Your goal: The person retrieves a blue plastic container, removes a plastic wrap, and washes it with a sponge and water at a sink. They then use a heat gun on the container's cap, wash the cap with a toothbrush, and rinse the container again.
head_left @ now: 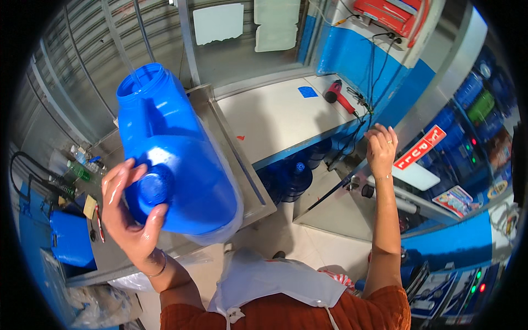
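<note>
- While the left hand clamps thumb and fingers around a blue cap, the blue jug rests on the metal counter.
- Right hand, fingers bent and slightly apart, hangs near the silver door frame.

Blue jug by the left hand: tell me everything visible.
The blue jug looks like glossy plastic, with a wide, open mouth at its far end, a moulded handle, and a round cap nearer the wearer. Clear film shows around its lower right edge. It sits over the metal counter, its base hidden. The left hand is curled around the cap; how firmly is unclear.
</note>
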A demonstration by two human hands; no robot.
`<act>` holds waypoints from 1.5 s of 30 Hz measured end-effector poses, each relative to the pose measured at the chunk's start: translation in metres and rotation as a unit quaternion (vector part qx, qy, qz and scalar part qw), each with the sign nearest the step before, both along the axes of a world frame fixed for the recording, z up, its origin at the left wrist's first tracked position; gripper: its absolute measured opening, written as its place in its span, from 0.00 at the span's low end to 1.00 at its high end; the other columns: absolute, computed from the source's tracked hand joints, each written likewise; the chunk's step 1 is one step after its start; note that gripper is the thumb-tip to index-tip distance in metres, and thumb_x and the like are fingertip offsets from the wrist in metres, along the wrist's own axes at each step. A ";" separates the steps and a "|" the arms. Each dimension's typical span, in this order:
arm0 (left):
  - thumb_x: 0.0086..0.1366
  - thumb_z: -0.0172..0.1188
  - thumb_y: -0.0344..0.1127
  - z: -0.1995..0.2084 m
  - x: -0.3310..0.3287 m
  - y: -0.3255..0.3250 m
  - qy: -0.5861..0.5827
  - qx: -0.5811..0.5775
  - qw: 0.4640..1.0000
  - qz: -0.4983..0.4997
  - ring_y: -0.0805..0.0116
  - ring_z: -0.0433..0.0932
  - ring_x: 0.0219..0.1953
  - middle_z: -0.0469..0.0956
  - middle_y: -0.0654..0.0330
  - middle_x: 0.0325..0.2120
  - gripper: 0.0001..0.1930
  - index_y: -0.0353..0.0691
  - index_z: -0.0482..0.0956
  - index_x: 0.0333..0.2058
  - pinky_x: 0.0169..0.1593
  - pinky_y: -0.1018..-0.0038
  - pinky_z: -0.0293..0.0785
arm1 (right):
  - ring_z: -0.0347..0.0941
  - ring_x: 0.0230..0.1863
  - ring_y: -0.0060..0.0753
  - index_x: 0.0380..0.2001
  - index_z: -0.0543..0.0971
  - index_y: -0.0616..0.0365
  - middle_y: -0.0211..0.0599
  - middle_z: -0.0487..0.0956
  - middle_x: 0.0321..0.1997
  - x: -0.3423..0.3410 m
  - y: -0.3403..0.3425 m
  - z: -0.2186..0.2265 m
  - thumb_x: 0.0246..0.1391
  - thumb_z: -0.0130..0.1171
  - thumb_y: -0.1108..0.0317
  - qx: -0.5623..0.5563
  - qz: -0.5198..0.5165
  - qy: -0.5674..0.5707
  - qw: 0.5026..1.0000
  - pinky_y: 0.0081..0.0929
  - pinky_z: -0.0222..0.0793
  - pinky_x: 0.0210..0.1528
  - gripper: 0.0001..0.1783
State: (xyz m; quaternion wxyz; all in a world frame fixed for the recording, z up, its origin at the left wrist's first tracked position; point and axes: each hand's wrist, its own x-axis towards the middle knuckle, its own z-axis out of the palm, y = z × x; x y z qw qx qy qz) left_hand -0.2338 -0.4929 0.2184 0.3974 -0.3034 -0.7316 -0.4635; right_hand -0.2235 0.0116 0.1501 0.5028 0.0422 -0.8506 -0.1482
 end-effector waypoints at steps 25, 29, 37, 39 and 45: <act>0.50 0.60 0.21 -0.097 -0.080 0.213 -0.198 -0.143 0.964 -0.108 0.54 0.77 0.39 0.80 0.54 0.36 0.10 0.36 0.81 0.33 0.44 0.64 0.73 | 0.81 0.37 0.47 0.37 0.80 0.60 0.49 0.82 0.34 -0.270 0.031 -0.213 0.48 0.65 0.73 -0.551 0.193 -0.338 0.738 0.35 0.75 0.41 0.11; 0.53 0.59 0.25 -0.104 -0.088 0.246 -0.250 -0.132 0.959 -0.005 0.52 0.76 0.38 0.79 0.53 0.36 0.08 0.38 0.81 0.33 0.42 0.63 0.72 | 0.80 0.37 0.45 0.36 0.82 0.59 0.46 0.83 0.33 -0.323 0.064 -0.261 0.48 0.66 0.71 -0.440 0.162 -0.383 0.796 0.35 0.75 0.42 0.10; 0.49 0.60 0.21 -0.102 -0.122 0.328 -0.318 -0.131 0.932 0.115 0.53 0.76 0.41 0.79 0.53 0.38 0.12 0.36 0.82 0.35 0.46 0.64 0.73 | 0.69 0.54 0.56 0.55 0.76 0.54 0.53 0.75 0.50 -0.362 0.229 -0.257 0.47 0.66 0.63 -0.360 0.107 -0.436 0.818 0.46 0.66 0.57 0.28; 0.49 0.60 0.20 -0.101 -0.131 0.344 -0.312 -0.145 0.931 0.122 0.53 0.76 0.42 0.79 0.53 0.39 0.12 0.36 0.82 0.35 0.47 0.64 0.73 | 0.69 0.54 0.57 0.56 0.73 0.59 0.55 0.74 0.49 -0.375 0.267 -0.251 0.45 0.67 0.65 -0.316 0.120 -0.296 0.894 0.46 0.63 0.60 0.32; 0.50 0.62 0.20 -0.096 -0.140 0.365 -0.313 -0.164 0.923 0.153 0.53 0.77 0.42 0.79 0.53 0.38 0.11 0.35 0.82 0.34 0.47 0.64 0.74 | 0.70 0.56 0.57 0.52 0.73 0.60 0.54 0.76 0.51 -0.405 0.356 -0.248 0.44 0.64 0.67 -0.398 -0.068 -0.300 0.864 0.48 0.66 0.56 0.29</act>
